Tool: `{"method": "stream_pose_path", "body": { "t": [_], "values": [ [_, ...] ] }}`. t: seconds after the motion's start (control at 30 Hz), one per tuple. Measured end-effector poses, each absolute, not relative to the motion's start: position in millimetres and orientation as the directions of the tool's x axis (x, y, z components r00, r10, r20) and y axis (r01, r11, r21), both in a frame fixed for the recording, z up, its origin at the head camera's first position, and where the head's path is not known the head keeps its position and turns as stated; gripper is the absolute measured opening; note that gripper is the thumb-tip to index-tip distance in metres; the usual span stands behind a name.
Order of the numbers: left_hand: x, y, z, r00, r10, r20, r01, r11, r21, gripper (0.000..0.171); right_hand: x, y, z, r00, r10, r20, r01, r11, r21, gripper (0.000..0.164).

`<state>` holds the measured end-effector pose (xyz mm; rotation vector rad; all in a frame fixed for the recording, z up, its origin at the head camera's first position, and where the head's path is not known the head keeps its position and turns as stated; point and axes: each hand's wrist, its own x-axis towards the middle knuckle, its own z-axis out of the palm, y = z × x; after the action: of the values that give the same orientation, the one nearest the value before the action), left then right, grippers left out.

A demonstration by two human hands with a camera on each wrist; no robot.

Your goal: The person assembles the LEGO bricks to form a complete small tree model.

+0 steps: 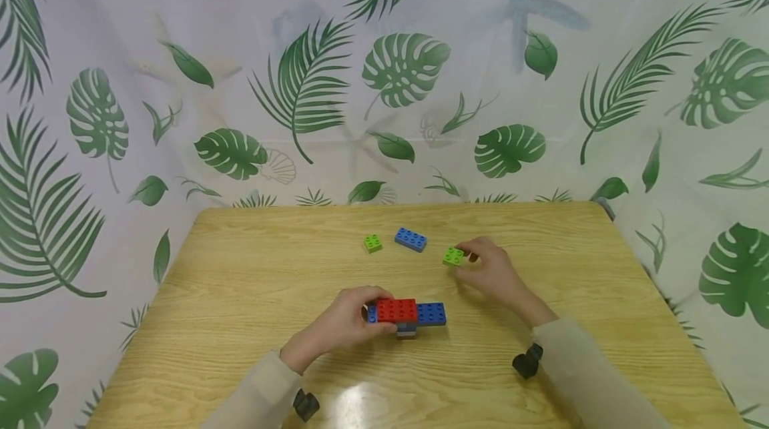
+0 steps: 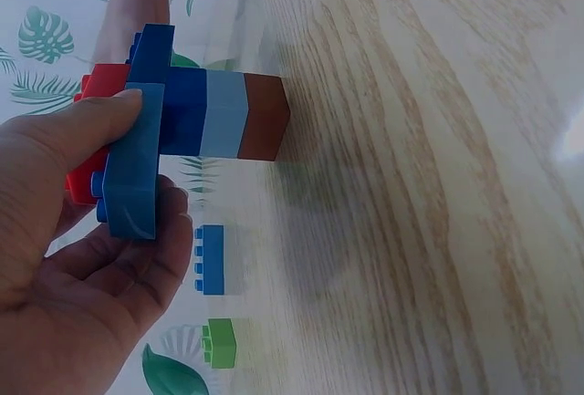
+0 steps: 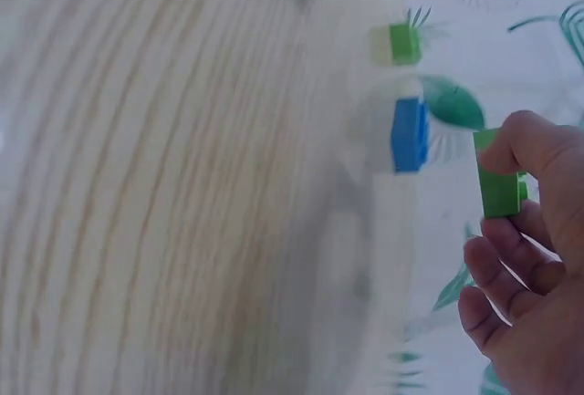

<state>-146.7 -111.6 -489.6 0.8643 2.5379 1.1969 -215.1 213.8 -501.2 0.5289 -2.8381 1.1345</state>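
Observation:
My left hand [image 1: 345, 322] grips a stack of toy building bricks near the middle of the table. On top lies a red brick [image 1: 396, 310], bridging blue bricks [image 1: 431, 313] that stick out to either side. Below them, the left wrist view shows a narrow column with a dark blue brick [image 2: 185, 112], a light blue brick [image 2: 225, 114] and a brown brick [image 2: 265, 117] at the bottom. Farther back on the right, my right hand [image 1: 489, 272] pinches a small green brick [image 3: 495, 176] between thumb and fingers, its studs facing up.
Toward the back of the wooden table [image 1: 252, 262] lie another small green brick [image 1: 372, 243] and a blue eight-stud brick [image 1: 410, 239]. A leaf-patterned cloth [image 1: 336, 169] hangs behind the far edge. Black mounts [image 1: 527, 361] sit at the wrists.

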Motion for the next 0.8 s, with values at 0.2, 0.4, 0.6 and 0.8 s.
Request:
{"method": "stream_pose_path", "body": {
  "t": [0.2,0.4,0.6,0.8],
  "values": [
    [-147,-112,-489,-0.809,0.585,0.057,0.418,0.504,0.756,0.039,-199,202,-486,-0.900,-0.391,0.191,-0.414,0.632,-0.655,0.040],
    [-147,-111,-487,-0.812,0.582,0.050,0.408,0.504,0.761,0.039,-187,193,-476,-0.874,-0.453,0.175,-0.447,0.608,-0.656,0.038],
    [-147,-111,-487,-0.813,0.579,0.056,0.411,0.503,0.760,0.038,-178,188,-469,-0.844,-0.507,0.174,-0.485,0.582,-0.653,0.037],
    [-147,-111,-487,-0.812,0.581,0.063,0.416,0.498,0.761,0.038,-170,186,-464,-0.830,-0.539,0.142,-0.485,0.574,-0.659,0.036]
  ]
}}
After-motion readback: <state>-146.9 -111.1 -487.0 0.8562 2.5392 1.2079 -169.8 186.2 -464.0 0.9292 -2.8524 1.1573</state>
